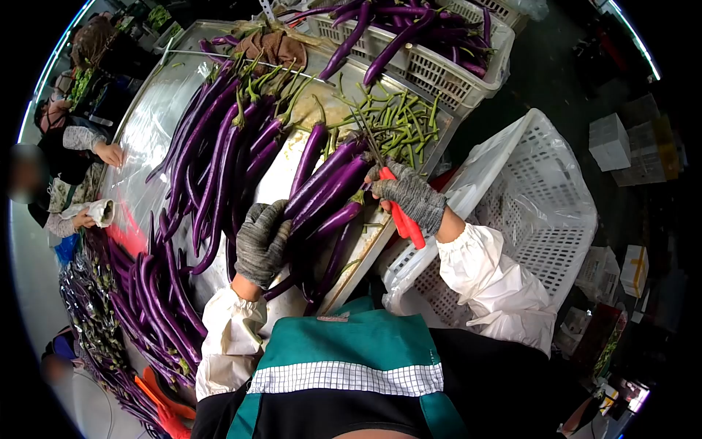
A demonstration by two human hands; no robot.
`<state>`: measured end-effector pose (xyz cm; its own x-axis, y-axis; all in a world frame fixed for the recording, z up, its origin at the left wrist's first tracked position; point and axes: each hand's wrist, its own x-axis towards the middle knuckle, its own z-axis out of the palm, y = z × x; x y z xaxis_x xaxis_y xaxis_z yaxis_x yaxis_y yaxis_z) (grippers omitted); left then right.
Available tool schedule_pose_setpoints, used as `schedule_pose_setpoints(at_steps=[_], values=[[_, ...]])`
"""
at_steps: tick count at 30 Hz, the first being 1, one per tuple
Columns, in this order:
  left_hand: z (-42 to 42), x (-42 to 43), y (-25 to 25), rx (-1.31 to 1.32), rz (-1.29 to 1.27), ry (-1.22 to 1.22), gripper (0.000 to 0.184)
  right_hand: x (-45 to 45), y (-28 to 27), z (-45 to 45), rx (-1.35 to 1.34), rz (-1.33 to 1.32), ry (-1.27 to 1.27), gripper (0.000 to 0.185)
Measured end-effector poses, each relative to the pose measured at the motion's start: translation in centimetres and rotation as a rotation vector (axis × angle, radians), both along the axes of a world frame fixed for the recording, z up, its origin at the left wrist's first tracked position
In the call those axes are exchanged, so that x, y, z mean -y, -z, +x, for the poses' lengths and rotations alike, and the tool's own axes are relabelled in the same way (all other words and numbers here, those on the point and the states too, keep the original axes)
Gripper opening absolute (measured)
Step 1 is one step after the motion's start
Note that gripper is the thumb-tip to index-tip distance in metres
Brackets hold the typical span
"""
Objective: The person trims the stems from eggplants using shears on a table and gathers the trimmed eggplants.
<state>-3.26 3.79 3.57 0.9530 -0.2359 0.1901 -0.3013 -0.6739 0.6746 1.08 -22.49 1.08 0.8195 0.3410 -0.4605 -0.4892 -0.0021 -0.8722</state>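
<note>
Several long purple eggplants (325, 186) lie side by side in front of me, their stem ends toward the right. My left hand (262, 245), in a grey knitted glove, is closed around their lower ends. My right hand (409, 196), in a matching fingerless glove, grips red-handled scissors (402, 219) whose dark blades point up and left beside the stem ends. Cut green stems (406, 121) are heaped on the table just beyond the blades. A larger pile of eggplants (219, 139) with green stems lies to the left.
A plastic-lined white crate (541, 197) stands at the right of the metal table (142, 124). Another crate (453, 73) full of eggplants is at the far edge. More eggplants (157, 300) lie at lower left. A co-worker's hands (110, 154) are across the table, near a brown cloth (274, 51).
</note>
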Motion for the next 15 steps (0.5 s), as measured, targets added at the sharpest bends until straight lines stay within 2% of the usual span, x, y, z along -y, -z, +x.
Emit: schedule_pose_setpoints(at_steps=[9,12,14,15], values=[[0.2,-0.7,1.5,0.006,0.092,-0.030,0.029,-0.9,1.1,-0.4,-0.099,-0.055,0.081,0.008],[0.0,-1.0,2.4,0.005,0.135,-0.065,0.030,-0.4,1.4,0.0,-0.195,0.022,0.140,0.008],[-0.1,-1.1,2.5,-0.160,0.190,-0.093,0.030,-0.1,0.3,-0.1,-0.186,0.014,0.102,0.010],[-0.2,-1.2,2.4,-0.161,0.191,-0.099,0.030,0.2,-0.1,-0.2,-0.187,0.004,0.071,0.013]])
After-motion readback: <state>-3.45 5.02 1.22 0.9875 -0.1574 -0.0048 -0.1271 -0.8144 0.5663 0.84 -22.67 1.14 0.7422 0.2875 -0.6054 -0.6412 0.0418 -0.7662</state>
